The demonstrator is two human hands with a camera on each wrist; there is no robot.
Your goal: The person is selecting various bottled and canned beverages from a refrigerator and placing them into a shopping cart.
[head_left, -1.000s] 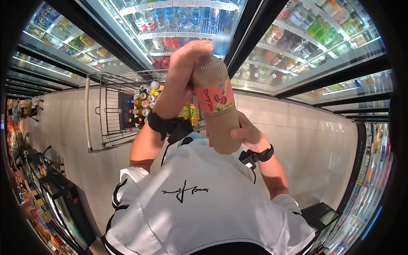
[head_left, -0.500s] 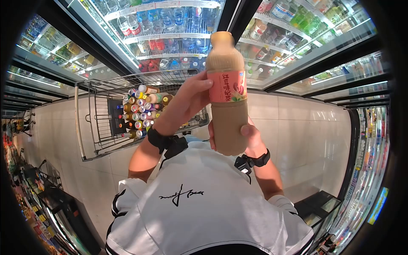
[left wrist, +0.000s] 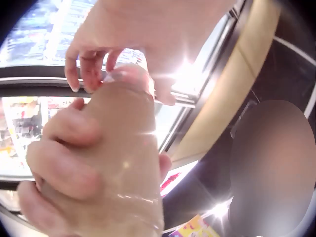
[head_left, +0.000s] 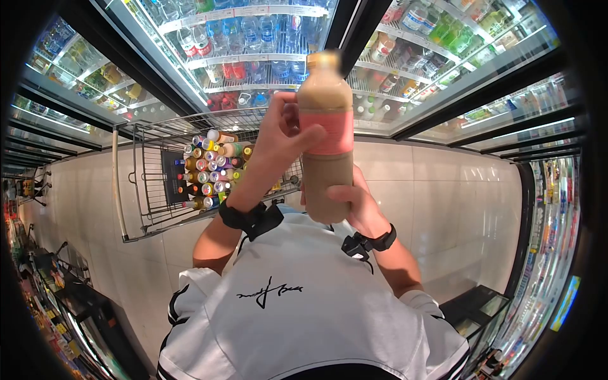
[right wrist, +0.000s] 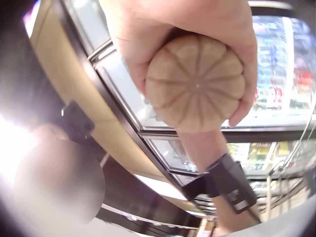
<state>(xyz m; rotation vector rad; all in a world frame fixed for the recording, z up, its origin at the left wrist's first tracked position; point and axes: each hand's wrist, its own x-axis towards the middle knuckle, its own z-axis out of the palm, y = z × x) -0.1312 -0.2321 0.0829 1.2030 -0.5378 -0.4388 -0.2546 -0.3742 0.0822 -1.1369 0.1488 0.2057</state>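
Note:
A plastic bottle of milk tea point(head_left: 327, 180), with an orange-yellow cap and pink label, stands upright before the chest in the head view. My right hand point(head_left: 366, 206) grips its lower part, thumb across the front. In the right wrist view that hand point(right wrist: 182, 17) curls round the bottle's ribbed base point(right wrist: 197, 84). Higher up, my left hand point(head_left: 282, 142) holds the bottle at the label, its thumb on the front and bent fingers at the left edge. The left wrist view shows the left hand point(left wrist: 143, 29) above the right hand's curled fingers point(left wrist: 69, 170).
A wire shopping cart point(head_left: 142, 190), loaded with several cans and bottles point(head_left: 212, 164), stands to the left on the tiled floor point(head_left: 437, 196). Ahead are lit drink coolers with shelves of bottles point(head_left: 250, 31) and dark door frames point(head_left: 358, 38). More shelves line the right side.
The left hand has come down from the bottle's top to the label. The bottle has turned, so the label's large characters and bean picture no longer face the head view.

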